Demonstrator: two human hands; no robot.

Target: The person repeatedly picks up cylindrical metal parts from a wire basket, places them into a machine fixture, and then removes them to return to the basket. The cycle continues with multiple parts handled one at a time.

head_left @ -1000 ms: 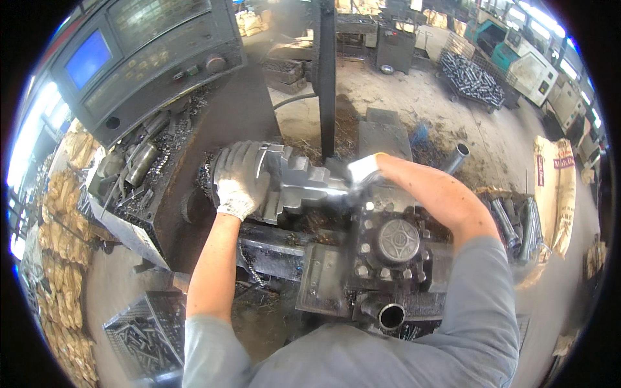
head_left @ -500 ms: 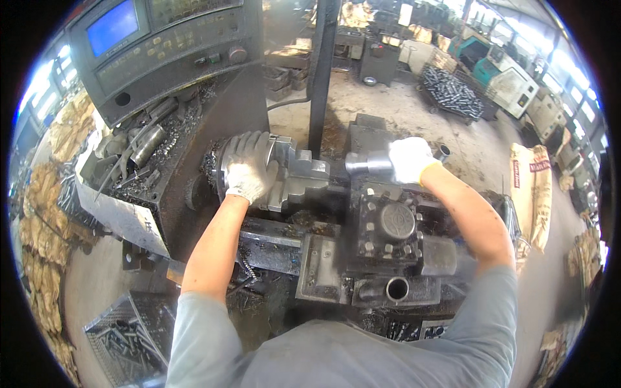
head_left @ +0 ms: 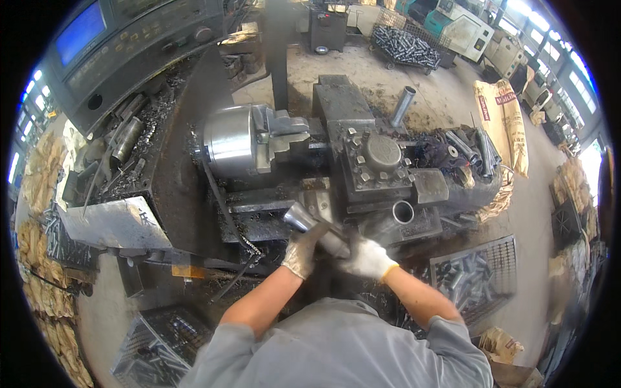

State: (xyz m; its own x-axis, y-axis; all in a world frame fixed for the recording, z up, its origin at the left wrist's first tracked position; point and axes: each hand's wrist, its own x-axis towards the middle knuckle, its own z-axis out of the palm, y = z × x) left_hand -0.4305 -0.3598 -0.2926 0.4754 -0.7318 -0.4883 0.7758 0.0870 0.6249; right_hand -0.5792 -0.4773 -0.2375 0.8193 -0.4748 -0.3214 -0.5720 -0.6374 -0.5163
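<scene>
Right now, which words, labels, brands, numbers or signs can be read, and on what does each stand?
Sack: dark red printing, partly legible; I won't copy it out.
Screen: blue; any text is too blurred to read.
Panel: markings too small to read.
Cap: no readable lettering.
Plate: dark mark, too unclear to read.
Held tube: none visible.

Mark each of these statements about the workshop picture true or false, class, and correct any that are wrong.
1. The left hand and the right hand are both gloved. True.
2. The right hand rests on the chuck. False: it is at the lower end of the metal cylinder, away from the chuck.
3. The left hand grips that metal cylinder. True.
4. The screen at upper left is red. False: the screen is blue.
5. The mesh crate at lower right holds metal pieces. True.
</scene>
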